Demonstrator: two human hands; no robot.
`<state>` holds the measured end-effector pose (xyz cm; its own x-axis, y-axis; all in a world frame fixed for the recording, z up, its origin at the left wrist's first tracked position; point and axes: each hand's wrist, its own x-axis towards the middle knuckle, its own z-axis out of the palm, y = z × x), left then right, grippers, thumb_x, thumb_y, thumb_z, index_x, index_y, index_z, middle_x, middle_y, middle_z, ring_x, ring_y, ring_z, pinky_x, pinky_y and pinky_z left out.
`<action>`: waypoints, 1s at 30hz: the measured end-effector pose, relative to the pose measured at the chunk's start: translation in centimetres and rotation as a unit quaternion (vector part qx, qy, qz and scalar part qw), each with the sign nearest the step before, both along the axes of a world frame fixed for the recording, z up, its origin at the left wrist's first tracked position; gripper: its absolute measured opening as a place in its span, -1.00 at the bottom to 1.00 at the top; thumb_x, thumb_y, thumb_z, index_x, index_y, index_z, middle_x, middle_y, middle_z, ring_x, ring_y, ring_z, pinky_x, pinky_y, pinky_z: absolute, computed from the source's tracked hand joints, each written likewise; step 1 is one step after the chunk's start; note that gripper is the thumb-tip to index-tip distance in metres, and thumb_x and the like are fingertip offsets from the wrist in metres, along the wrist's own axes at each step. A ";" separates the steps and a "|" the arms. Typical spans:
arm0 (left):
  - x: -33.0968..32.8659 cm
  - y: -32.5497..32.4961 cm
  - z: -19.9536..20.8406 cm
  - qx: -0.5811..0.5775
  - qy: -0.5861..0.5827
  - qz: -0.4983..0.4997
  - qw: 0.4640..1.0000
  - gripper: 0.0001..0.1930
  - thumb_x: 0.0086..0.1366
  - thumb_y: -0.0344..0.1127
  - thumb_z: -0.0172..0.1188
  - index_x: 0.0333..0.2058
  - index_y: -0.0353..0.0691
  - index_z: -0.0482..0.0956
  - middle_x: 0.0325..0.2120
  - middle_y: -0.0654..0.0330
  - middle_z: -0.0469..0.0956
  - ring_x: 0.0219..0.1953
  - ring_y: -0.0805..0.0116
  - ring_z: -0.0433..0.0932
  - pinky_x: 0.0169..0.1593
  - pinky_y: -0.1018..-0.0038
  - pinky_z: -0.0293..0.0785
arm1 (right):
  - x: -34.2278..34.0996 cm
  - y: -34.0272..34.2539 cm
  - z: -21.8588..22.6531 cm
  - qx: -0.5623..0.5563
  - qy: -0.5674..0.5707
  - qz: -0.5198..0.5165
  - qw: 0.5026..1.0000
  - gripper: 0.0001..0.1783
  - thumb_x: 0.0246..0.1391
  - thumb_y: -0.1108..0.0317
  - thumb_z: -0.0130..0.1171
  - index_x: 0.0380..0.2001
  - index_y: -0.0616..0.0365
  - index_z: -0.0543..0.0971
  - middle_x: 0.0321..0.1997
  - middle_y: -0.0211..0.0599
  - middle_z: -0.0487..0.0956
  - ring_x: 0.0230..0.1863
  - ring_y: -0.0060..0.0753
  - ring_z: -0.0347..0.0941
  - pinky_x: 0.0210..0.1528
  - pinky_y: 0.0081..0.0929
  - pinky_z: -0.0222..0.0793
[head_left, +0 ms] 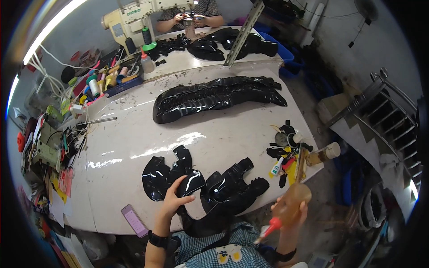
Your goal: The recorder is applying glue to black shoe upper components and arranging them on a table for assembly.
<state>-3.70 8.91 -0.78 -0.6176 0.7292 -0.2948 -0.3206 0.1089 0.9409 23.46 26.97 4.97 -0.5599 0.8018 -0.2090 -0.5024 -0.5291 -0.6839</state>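
Several glossy black cut pieces, like shoe uppers, lie near the front edge of the table. My left hand (pixel 172 200) reaches over them, thumb and forefinger spread at a rounded black piece (pixel 193 182); its other fingers are hidden. Left of it lies another flat black piece (pixel 154 178). To the right is a larger folded black upper (pixel 232 190), and more black material hangs over the edge by my lap. My right hand (pixel 300 216) grips an amber squeeze bottle (pixel 292 200) off the table's right front edge, its red nozzle tilted down toward me.
A long stack of black uppers (pixel 219 98) lies across the table. A phone (pixel 134 220) rests front left; tools and scraps (pixel 286 156) sit at the right edge beside a jar (pixel 328 152). Behind stand a sewing machine (pixel 138 18), a thread tray (pixel 123 85) and a co-worker (pixel 210 11).
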 end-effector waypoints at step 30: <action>4.1 3.7 -15.1 -0.194 0.287 -0.039 0.937 -0.37 -0.21 -0.14 0.32 -0.13 -0.29 0.35 -0.28 0.00 0.36 -0.20 0.14 0.38 -0.13 0.38 0.30 | 6.9 4.0 -22.4 -0.243 0.004 0.096 0.965 -0.18 -0.04 -0.27 -0.30 -0.02 0.34 0.19 -0.05 0.00 0.35 -0.11 -0.23 0.39 -0.30 -0.45 0.43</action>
